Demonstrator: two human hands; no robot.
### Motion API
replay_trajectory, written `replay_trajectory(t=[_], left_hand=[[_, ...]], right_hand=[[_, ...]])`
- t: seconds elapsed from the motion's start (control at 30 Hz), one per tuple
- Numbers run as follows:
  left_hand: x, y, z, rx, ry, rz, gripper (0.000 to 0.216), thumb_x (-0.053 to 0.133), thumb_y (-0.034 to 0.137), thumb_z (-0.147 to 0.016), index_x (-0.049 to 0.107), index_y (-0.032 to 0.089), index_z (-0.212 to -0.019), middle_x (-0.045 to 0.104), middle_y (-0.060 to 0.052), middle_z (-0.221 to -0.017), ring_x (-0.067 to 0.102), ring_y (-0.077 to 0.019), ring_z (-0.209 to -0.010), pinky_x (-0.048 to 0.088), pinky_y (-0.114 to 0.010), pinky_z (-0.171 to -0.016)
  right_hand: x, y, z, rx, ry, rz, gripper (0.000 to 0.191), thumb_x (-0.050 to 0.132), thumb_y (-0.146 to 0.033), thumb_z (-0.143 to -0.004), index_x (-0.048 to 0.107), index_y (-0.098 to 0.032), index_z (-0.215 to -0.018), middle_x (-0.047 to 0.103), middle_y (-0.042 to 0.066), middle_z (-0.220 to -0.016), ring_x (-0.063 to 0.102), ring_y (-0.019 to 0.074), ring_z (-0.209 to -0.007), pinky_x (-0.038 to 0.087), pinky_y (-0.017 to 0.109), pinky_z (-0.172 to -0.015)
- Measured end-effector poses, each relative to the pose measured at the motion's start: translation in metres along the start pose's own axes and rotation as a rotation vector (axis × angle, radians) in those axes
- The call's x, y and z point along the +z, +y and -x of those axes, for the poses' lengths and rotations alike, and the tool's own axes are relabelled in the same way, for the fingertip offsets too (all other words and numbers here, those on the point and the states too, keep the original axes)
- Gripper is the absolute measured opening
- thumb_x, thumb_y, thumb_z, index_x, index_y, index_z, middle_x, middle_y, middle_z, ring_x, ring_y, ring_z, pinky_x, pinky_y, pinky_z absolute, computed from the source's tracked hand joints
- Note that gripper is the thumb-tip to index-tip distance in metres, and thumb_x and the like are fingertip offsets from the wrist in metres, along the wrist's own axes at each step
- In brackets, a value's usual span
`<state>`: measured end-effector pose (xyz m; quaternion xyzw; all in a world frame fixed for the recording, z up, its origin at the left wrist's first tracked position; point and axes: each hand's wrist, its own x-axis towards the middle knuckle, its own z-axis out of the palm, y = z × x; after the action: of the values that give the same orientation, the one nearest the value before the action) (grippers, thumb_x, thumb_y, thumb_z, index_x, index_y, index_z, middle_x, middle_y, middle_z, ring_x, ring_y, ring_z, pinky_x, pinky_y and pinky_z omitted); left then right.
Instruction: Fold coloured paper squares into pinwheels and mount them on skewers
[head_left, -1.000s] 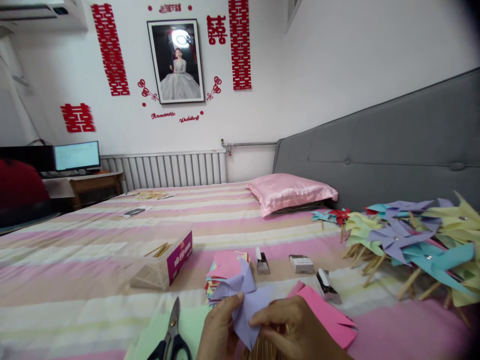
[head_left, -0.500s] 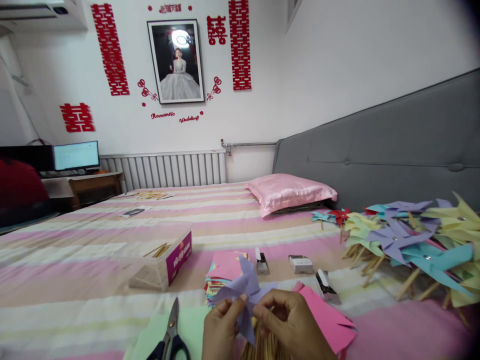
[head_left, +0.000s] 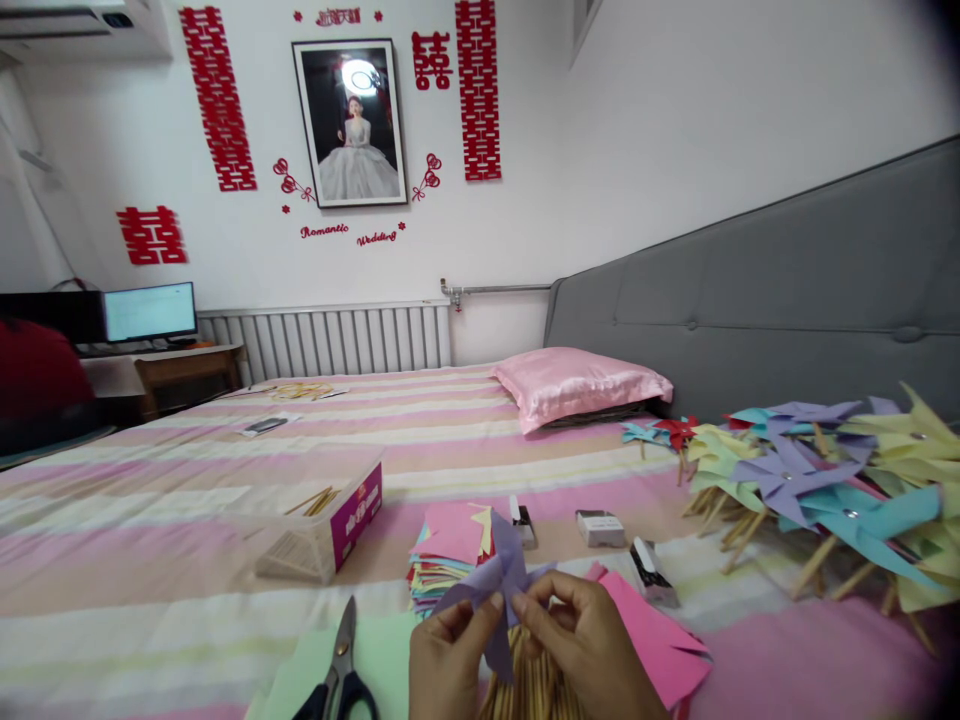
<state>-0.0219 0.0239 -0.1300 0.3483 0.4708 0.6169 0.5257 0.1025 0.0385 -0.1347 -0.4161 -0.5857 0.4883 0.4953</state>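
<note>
A purple paper pinwheel (head_left: 504, 566) is pinched between both hands, its blades folded in toward the centre. My left hand (head_left: 455, 655) grips it from the left, thumb near the middle. From the right, my right hand (head_left: 581, 640) presses thumb and fingertips close to the same centre; whether a pin is between them is hidden. Below the pinwheel lies a bundle of wooden sticks (head_left: 534, 690). Behind the left hand is a stack of coloured paper squares (head_left: 442, 560). Pink cut paper (head_left: 656, 640) lies beside the right hand. Scissors (head_left: 341, 670) rest on pale green paper (head_left: 386, 655).
Finished pinwheels (head_left: 787, 475) on sticks are heaped at the right. Small boxes (head_left: 600, 528) lie beyond my hands. A clear plastic container (head_left: 300, 545) with a few sticks stands at left. Farther back are a pink pillow (head_left: 585, 390) and a grey headboard (head_left: 765, 280).
My right hand's fingertips have moved slightly left and up, closer to the left thumb at the pinwheel's centre. The pinwheel has turned a little, and its blades look more drawn together.
</note>
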Motion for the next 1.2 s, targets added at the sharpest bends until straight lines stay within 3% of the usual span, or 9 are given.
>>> replay_trajectory(t=[0.27, 0.43, 0.6, 0.67, 0.77, 0.93, 1.2], left_hand=[[0.002, 0.004, 0.002, 0.016, -0.03, 0.011, 0.016, 0.08, 0.019, -0.047, 0.075, 0.014, -0.061, 0.066, -0.002, -0.05, 0.055, -0.0141, -0.056, 0.042, -0.02, -0.057], [0.001, 0.002, 0.0, 0.041, -0.024, -0.037, 0.012, 0.079, 0.017, -0.047, 0.072, 0.012, -0.056, 0.066, -0.003, -0.05, 0.056, -0.0148, -0.056, 0.042, -0.019, -0.056], [-0.001, -0.004, -0.003, 0.116, 0.117, -0.036, 0.018, 0.074, 0.028, -0.052, 0.063, 0.013, -0.049, 0.062, 0.0, -0.047, 0.054, -0.0138, -0.05, 0.04, -0.021, -0.052], [-0.003, -0.006, -0.007, 0.129, 0.204, -0.021, 0.02, 0.072, 0.031, -0.053, 0.063, 0.013, -0.052, 0.062, 0.0, -0.048, 0.055, -0.0145, -0.052, 0.041, -0.022, -0.054], [-0.008, -0.008, -0.013, 0.124, 0.298, -0.025, 0.02, 0.069, 0.031, -0.053, 0.065, 0.012, -0.06, 0.066, -0.002, -0.053, 0.058, -0.0161, -0.056, 0.043, -0.024, -0.056], [-0.016, -0.009, -0.02, 0.104, 0.332, -0.04, 0.021, 0.067, 0.03, -0.053, 0.063, 0.014, -0.066, 0.064, 0.001, -0.054, 0.058, -0.0171, -0.055, 0.044, -0.026, -0.052], [-0.014, 0.001, -0.013, 0.141, 0.359, -0.059, 0.021, 0.066, 0.035, -0.056, 0.06, 0.018, -0.066, 0.059, 0.005, -0.052, 0.053, -0.014, -0.052, 0.04, -0.023, -0.051]], right_hand=[[-0.001, 0.0, -0.002, -0.011, 0.016, 0.071, 0.033, 0.06, -0.046, -0.072, 0.054, -0.016, -0.061, 0.057, 0.001, -0.049, 0.055, 0.0158, -0.049, 0.037, 0.024, -0.048], [0.0, 0.002, -0.001, -0.032, 0.015, 0.098, 0.031, 0.06, -0.043, -0.073, 0.056, -0.015, -0.061, 0.053, -0.001, -0.049, 0.053, 0.0143, -0.047, 0.035, 0.023, -0.046], [-0.009, -0.005, -0.003, -0.038, 0.015, 0.017, 0.026, 0.064, -0.041, -0.07, 0.061, -0.015, -0.072, 0.056, -0.002, -0.056, 0.049, 0.0109, -0.049, 0.035, 0.02, -0.046], [-0.02, -0.008, -0.007, 0.0, 0.113, -0.038, 0.03, 0.064, -0.043, -0.07, 0.061, -0.016, -0.083, 0.058, -0.002, -0.057, 0.051, 0.0107, -0.048, 0.033, 0.019, -0.044], [-0.04, -0.007, -0.015, -0.002, 0.369, -0.102, 0.035, 0.067, -0.044, -0.065, 0.06, -0.017, -0.086, 0.063, 0.001, -0.074, 0.056, 0.0112, -0.052, 0.036, 0.019, -0.044], [-0.064, 0.01, -0.027, -0.018, 0.569, -0.093, 0.036, 0.067, -0.037, -0.062, 0.061, -0.016, -0.091, 0.066, 0.004, -0.073, 0.061, 0.0149, -0.054, 0.039, 0.02, -0.044], [-0.099, 0.03, -0.039, -0.112, 0.961, -0.033, 0.037, 0.053, -0.03, -0.068, 0.051, -0.018, -0.103, 0.06, 0.011, -0.108, 0.058, 0.0223, -0.097, 0.048, 0.03, -0.074]])
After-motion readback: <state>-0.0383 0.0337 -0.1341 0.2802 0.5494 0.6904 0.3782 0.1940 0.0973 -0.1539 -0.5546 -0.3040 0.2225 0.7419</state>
